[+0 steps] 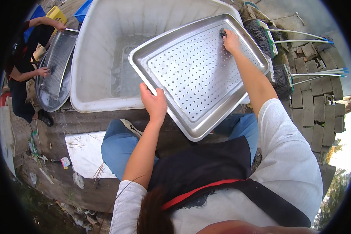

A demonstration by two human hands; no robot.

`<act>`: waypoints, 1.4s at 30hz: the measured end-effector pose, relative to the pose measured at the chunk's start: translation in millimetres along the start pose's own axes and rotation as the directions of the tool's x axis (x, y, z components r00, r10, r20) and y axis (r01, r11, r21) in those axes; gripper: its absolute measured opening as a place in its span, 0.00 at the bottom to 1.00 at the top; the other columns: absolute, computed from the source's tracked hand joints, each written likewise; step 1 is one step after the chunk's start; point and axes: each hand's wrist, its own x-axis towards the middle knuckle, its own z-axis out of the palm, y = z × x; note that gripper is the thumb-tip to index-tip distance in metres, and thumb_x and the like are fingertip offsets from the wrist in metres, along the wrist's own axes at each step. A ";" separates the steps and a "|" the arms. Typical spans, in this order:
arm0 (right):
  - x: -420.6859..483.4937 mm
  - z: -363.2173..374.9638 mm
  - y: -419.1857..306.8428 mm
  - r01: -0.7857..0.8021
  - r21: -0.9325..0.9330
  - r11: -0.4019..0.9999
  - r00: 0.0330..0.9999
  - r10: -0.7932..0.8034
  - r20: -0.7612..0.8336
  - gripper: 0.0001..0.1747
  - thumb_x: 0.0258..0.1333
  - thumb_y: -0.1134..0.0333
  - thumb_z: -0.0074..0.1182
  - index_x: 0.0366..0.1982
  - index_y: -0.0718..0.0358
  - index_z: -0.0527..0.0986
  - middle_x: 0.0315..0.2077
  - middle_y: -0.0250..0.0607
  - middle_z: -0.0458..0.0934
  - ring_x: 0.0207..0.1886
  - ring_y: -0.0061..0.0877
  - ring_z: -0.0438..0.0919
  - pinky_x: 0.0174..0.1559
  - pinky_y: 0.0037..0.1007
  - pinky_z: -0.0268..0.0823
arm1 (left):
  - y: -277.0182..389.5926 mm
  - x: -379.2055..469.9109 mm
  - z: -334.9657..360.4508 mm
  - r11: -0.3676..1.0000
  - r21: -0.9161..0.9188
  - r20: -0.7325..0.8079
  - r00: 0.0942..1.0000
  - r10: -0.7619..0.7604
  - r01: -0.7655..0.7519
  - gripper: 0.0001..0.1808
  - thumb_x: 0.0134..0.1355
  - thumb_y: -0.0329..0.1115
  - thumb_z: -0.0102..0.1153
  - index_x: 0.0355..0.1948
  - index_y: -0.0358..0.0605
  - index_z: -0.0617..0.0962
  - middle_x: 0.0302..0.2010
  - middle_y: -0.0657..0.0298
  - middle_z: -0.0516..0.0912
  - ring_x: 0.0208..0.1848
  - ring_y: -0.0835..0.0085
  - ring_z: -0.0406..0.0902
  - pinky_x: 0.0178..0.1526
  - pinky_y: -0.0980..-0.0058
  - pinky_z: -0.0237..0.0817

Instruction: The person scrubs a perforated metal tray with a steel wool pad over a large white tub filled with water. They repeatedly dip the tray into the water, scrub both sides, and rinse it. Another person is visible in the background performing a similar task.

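A rectangular perforated steel tray (193, 73) is held tilted in front of me, its upper part over a large white plastic tub (105, 106) with cloudy water in the bottom. My left hand (154, 101) grips the tray's near left rim, with the thumb on top. Near the far right corner, my right hand (232, 41) presses a dark scouring pad (223, 32), likely metal wool, against the holed surface. The fingers partly hide the pad.
At left, a co-worker (25, 67) scrubs another perforated tray (57, 61) over a round metal basin (51, 106). Mops (259, 38) with long handles lie at right by stacked grey bricks (313, 99). A white board (84, 155) and litter are on the ground.
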 end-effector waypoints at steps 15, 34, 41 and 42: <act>-180.5 -32.3 -198.5 0.480 0.513 0.712 0.805 -0.590 0.066 0.20 0.61 0.71 0.58 0.55 0.54 0.78 0.58 0.34 0.75 0.59 0.40 0.73 0.60 0.39 0.71 | -6.0 9.6 6.5 0.976 0.165 -0.057 0.987 0.151 -0.139 0.13 0.56 0.23 0.54 0.42 0.35 0.69 0.35 0.51 0.80 0.36 0.62 0.79 0.44 0.64 0.70; -273.0 -64.1 -15.6 -0.394 0.874 0.286 0.796 0.581 0.169 0.28 0.39 0.75 0.69 0.45 0.60 0.71 0.39 0.39 0.79 0.42 0.30 0.79 0.45 0.33 0.72 | 34.2 13.3 -1.2 0.999 -0.023 0.053 0.998 -0.022 0.023 0.57 0.53 0.13 0.49 0.78 0.52 0.35 0.73 0.43 0.54 0.73 0.53 0.62 0.73 0.63 0.53; -181.7 -141.9 -31.9 -0.003 0.979 0.204 0.843 0.527 -0.107 0.26 0.39 0.75 0.65 0.46 0.62 0.75 0.36 0.34 0.78 0.36 0.22 0.76 0.42 0.28 0.70 | 58.0 -1.4 -13.5 0.924 -0.057 0.206 0.911 -0.359 0.377 0.26 0.62 0.36 0.56 0.62 0.51 0.71 0.64 0.55 0.66 0.65 0.58 0.71 0.66 0.63 0.65; -162.0 -157.4 -36.1 0.001 0.985 0.175 0.847 0.523 -0.094 0.26 0.38 0.74 0.66 0.46 0.62 0.76 0.34 0.34 0.79 0.35 0.23 0.77 0.42 0.28 0.70 | 63.8 -9.9 -16.5 0.913 -0.171 0.260 0.911 -0.321 0.370 0.22 0.66 0.45 0.58 0.58 0.50 0.73 0.58 0.58 0.71 0.61 0.62 0.75 0.62 0.62 0.70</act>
